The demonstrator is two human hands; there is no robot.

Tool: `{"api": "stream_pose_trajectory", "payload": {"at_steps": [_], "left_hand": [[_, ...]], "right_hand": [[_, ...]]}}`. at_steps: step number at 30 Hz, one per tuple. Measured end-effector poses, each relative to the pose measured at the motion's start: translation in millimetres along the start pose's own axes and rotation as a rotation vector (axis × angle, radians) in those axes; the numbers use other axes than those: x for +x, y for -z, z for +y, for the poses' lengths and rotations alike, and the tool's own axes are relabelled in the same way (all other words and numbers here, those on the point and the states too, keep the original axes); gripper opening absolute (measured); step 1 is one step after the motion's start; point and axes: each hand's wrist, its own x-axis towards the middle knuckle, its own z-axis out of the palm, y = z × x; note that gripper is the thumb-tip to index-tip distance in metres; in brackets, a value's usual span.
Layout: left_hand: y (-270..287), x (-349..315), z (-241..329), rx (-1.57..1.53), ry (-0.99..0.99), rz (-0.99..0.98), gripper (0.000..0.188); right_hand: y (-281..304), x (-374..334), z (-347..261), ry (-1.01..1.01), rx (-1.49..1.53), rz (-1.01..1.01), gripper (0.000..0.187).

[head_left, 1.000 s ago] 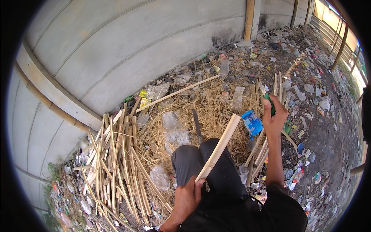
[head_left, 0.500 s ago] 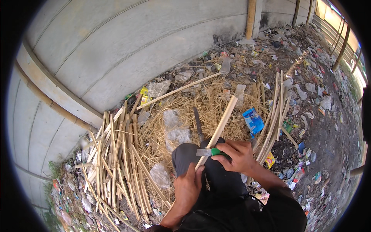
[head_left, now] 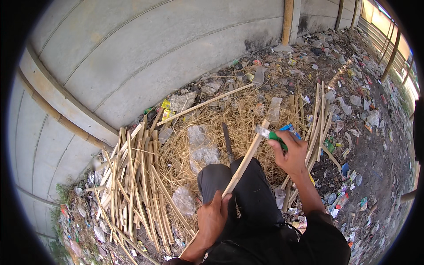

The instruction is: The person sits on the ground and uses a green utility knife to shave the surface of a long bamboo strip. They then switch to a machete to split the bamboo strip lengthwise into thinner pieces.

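Note:
My left hand (head_left: 213, 221) is closed around the lower part of a pale bamboo strip (head_left: 245, 163), which slants up and away across my knees. In my closed right hand (head_left: 291, 153) is a knife with a green handle (head_left: 278, 140). Its short, wide blade (head_left: 263, 131) lies against the strip close to the far end. A dark long-bladed knife (head_left: 227, 138) rests on the shavings just beyond my knees. The strip's lower end runs beneath my left hand and is partly hidden.
Many cut bamboo strips (head_left: 132, 185) are heaped at my left, and more strips (head_left: 316, 126) lie at the right. Thin shavings (head_left: 185, 145) and litter cover the ground ahead. One long strip (head_left: 207, 104) lies across them, near a concrete wall (head_left: 145, 57).
My right hand has slid the knife up and away along the strip, from near my left hand to near the far end. My left hand stays almost in place.

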Motion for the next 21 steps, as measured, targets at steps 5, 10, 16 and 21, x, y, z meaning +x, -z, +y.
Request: {"api": "stream_pose_trajectory", "payload": {"at_steps": [5,10,16,21], "left_hand": [[3,-13,-1,-0.007,0.031,-0.057,0.020],[0,1,0,-0.056,0.000,0.025,0.016],[0,7,10,-0.126,-0.029,0.004,0.015],[4,8,15,-0.142,-0.066,-0.021,0.025]], "right_hand": [[28,13,25,-0.194,-0.004,0.078,0.021],[0,-30,-27,0.074,0.141,-0.217,0.027],[-3,-39,-46,0.105,0.234,-0.295,0.029],[0,-35,-51,0.136,0.260,-0.289,0.031]]}}
